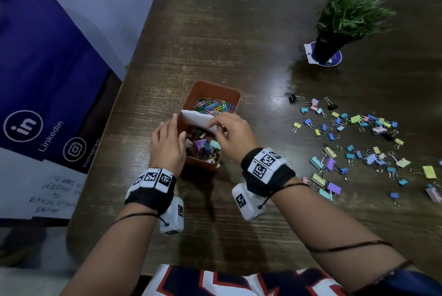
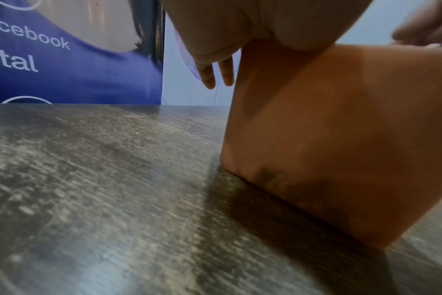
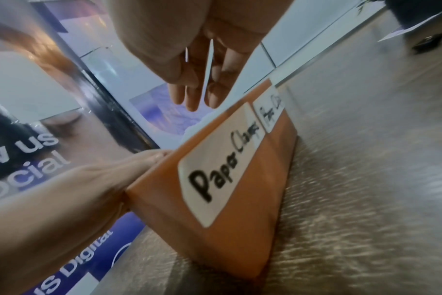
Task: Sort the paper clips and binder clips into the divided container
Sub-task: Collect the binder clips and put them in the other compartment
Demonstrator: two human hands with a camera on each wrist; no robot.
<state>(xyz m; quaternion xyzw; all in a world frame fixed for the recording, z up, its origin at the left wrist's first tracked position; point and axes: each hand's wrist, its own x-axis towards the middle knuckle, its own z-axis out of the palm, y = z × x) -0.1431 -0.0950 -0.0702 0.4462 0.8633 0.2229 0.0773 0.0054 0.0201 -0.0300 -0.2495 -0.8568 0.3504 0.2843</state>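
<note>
An orange container stands mid-table, split by a white paper divider. Coloured paper clips fill its far half and binder clips its near half. My left hand grips the container's left wall, thumb over the rim and fingers outside. Over the container, my right hand pinches the divider; in the right wrist view the paper's thin edge runs between its fingers. A white label reading "Paper Clips" is stuck on the container's side.
Several loose pastel and black binder clips lie scattered on the dark wooden table to the right. A potted plant stands at the back right. A blue banner lines the table's left edge.
</note>
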